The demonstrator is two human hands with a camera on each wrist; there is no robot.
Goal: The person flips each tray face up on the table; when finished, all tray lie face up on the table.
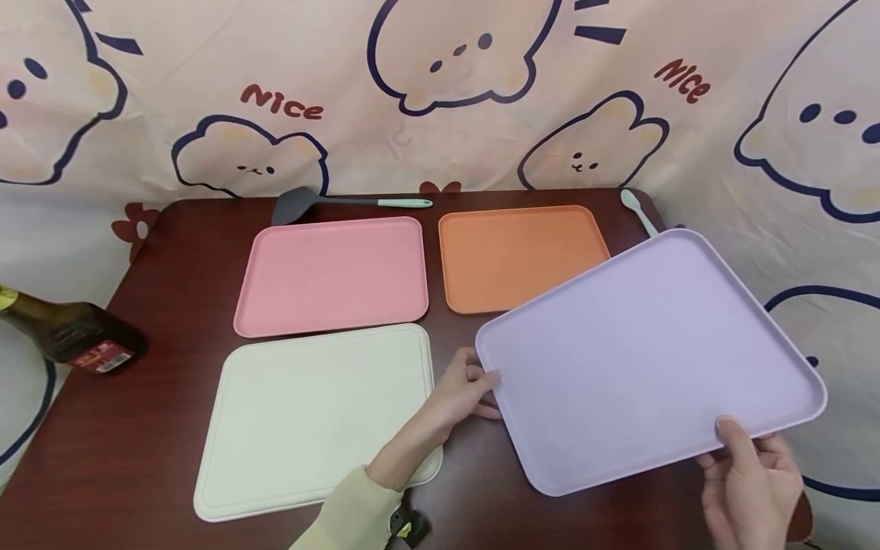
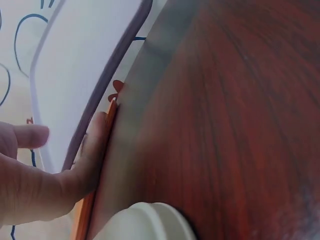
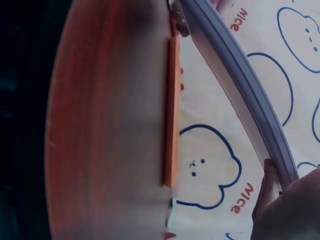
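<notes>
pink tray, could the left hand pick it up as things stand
Probably not right now: the left hand grips the edge of the lilac tray. If freed, likely yes; the pink tray lies uncovered just beyond the white tray.

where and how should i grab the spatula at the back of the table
I'd pinch the spatula by its mint handle, coming from above and the front: it is slim and points right, away from the broad head, while the cloth hangs close behind. The left hand and right hand hold the purple tray.
</notes>
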